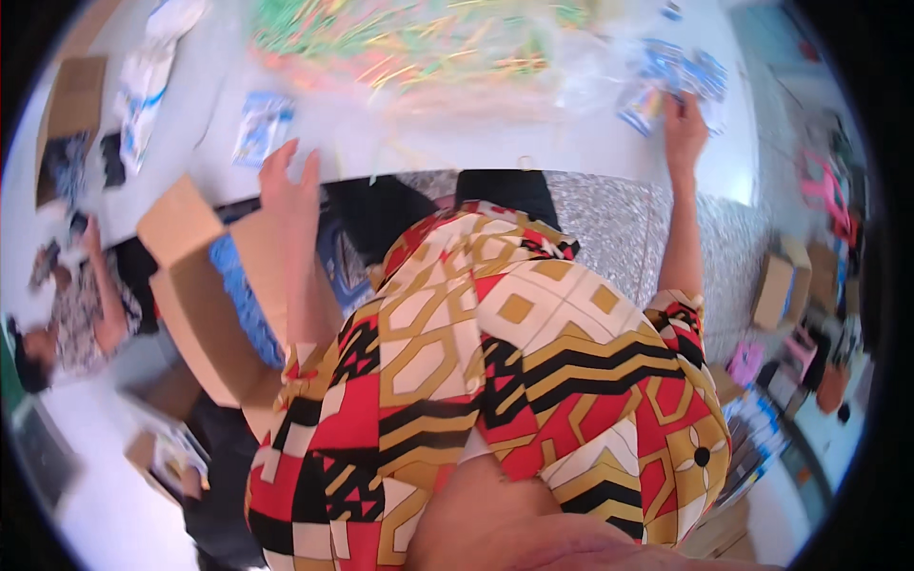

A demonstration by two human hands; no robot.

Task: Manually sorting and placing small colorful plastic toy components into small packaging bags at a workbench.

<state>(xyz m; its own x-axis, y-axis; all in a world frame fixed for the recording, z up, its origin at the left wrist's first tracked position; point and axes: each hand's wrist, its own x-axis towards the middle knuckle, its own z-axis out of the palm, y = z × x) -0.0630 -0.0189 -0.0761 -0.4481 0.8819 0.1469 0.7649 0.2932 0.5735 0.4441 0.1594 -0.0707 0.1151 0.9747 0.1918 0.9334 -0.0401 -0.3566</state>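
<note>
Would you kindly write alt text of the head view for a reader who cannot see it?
A person's right hand is at blue-and-white packets on a white table; the open left hand is near another packet. Coloured strips lie heaped beyond; an open cardboard box is at left.

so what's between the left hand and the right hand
Mostly white table with a few stray bands, in the head view; the coloured heap lies farther out.
</note>
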